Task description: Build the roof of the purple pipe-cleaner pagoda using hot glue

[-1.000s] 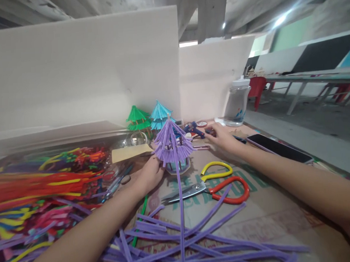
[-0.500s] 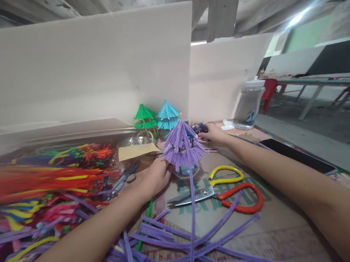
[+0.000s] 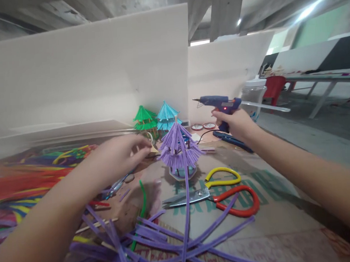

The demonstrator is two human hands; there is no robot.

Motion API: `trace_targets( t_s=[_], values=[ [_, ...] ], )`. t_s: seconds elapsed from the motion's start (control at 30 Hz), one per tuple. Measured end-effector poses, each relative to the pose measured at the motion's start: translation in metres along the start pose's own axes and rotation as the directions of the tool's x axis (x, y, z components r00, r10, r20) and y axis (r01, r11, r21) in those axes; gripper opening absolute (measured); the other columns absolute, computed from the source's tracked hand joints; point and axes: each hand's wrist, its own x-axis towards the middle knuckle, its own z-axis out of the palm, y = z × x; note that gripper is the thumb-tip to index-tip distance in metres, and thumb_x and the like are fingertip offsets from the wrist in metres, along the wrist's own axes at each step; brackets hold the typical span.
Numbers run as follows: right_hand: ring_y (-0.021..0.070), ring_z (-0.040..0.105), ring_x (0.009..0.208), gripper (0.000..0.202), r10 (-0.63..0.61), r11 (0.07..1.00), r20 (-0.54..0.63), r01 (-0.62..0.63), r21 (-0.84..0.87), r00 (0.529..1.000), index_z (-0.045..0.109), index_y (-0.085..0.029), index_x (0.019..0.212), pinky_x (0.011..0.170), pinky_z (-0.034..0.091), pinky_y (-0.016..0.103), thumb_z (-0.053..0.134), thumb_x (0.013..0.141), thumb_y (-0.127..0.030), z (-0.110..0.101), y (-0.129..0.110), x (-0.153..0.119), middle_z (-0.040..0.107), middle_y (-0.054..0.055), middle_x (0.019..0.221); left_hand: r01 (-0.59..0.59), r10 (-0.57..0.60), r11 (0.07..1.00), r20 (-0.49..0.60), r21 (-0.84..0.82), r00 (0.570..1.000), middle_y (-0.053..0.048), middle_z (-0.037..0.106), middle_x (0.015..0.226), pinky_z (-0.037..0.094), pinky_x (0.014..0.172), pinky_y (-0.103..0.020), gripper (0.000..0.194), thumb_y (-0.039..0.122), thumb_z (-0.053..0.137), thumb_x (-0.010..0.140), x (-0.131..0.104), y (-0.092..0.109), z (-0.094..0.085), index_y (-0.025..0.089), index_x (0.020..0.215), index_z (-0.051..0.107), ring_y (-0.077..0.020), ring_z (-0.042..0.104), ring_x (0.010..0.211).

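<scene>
My right hand (image 3: 231,122) is closed around the handle of a blue glue gun (image 3: 217,101), raised above the table with its nozzle pointing left and a red light lit. A clear glue stick (image 3: 267,106) sticks out of its back. My left hand (image 3: 126,151), slightly blurred, hovers left of the purple pagoda with fingers loosely apart, in front of a yellow paper (image 3: 154,149) that it partly hides. The purple pagoda (image 3: 178,146), made of pipe cleaners, stands upright. One long purple pipe cleaner (image 3: 186,200) runs from its roof toward me.
Scissors (image 3: 200,193) with yellow and red handles lie before the pagoda, near loose purple pipe cleaners (image 3: 169,246). Green (image 3: 145,117) and light-blue (image 3: 166,115) pagodas stand behind. Blue pliers (image 3: 232,140), a water bottle (image 3: 253,93) and colourful pipe cleaners (image 3: 28,181) are around.
My right hand has lifted the glue gun from behind the pagoda, up and to the right. My left hand has left the pagoda's base and moved up and left.
</scene>
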Motion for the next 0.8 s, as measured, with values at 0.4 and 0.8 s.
trace_targets(
  t_s=[0.4, 0.8],
  values=[
    [0.0043, 0.043, 0.042, 0.021, -0.099, 0.984, 0.244, 0.059, 0.167, 0.965, 0.07, -0.019, 0.086, 0.041, 0.035, 0.022, 0.076, 0.078, -0.037, -0.013, -0.06, -0.059, 0.069, -0.001, 0.072, -0.377, 0.384, 0.923, -0.156, 0.07, 0.91, -0.009, 0.045, 0.148, 0.037, 0.115, -0.052, 0.034, 0.014, 0.056, 0.086, 0.03, 0.045, 0.018, 0.025, 0.116, 0.067, -0.0296, 0.04, 0.141],
    [0.0237, 0.07, 0.089, 0.035, -0.214, 0.957, 0.354, 0.267, -0.109, 0.911, 0.074, -0.024, 0.083, 0.087, 0.053, 0.038, 0.064, 0.087, -0.058, -0.024, -0.054, -0.054, 0.075, 0.004, 0.085, -0.348, 0.404, 0.907, -0.256, 0.235, 0.879, -0.014, 0.023, 0.162, 0.033, 0.117, -0.06, 0.061, 0.016, 0.072, 0.079, 0.029, 0.042, 0.055, 0.024, 0.134, 0.048, -0.0396, 0.033, 0.146]
  ],
)
